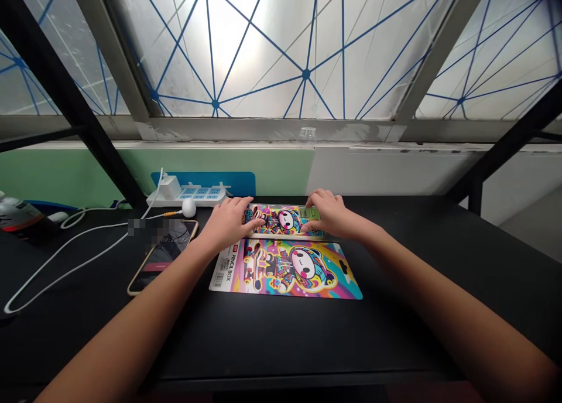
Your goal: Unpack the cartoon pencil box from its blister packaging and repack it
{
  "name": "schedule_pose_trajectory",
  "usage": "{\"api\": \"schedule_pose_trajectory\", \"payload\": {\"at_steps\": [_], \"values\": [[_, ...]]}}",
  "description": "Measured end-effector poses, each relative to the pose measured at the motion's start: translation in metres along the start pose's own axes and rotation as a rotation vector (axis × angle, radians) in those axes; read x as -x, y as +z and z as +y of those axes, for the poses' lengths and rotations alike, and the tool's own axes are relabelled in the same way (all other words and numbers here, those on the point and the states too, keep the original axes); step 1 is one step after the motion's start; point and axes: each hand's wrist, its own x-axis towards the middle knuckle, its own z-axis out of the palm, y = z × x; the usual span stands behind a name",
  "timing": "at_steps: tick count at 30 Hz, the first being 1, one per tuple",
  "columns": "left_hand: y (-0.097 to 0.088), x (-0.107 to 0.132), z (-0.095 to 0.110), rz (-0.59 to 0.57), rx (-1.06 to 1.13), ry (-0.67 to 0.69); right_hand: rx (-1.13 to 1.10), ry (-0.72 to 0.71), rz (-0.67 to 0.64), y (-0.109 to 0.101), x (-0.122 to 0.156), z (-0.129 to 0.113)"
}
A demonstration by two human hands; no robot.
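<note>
A long, colourful pencil box (281, 220) with a cartoon figure on its face lies on the black desk (281, 338). At its left end, my left hand (229, 222) grips it with the thumb over the front. The fingers of my right hand (329, 214) are curled round the right end, near a green part (309, 213). Just in front of the box lies a flat printed card (285, 268) marked PENCIL BOX, with a matching cartoon figure and a hang hole at its right. The undersides of the box are hidden.
Left of my forearm lies a phone (164, 256). Behind it, a white power strip (197, 195) holds a charger (169, 187), with a white cable (65, 245) looping across the desk. A bottle (21, 215) lies far left. Black frame posts (88, 119) rise before the window.
</note>
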Motion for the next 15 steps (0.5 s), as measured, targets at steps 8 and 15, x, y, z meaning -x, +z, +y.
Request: {"api": "schedule_pose_trajectory", "payload": {"at_steps": [8, 15], "values": [[-0.001, -0.002, -0.003, 0.062, 0.027, -0.010, -0.014, -0.023, 0.041, -0.007, 0.009, -0.010], [-0.010, -0.002, 0.000, 0.202, 0.046, 0.107, -0.009, -0.075, 0.114, -0.016, 0.011, -0.024]]}}
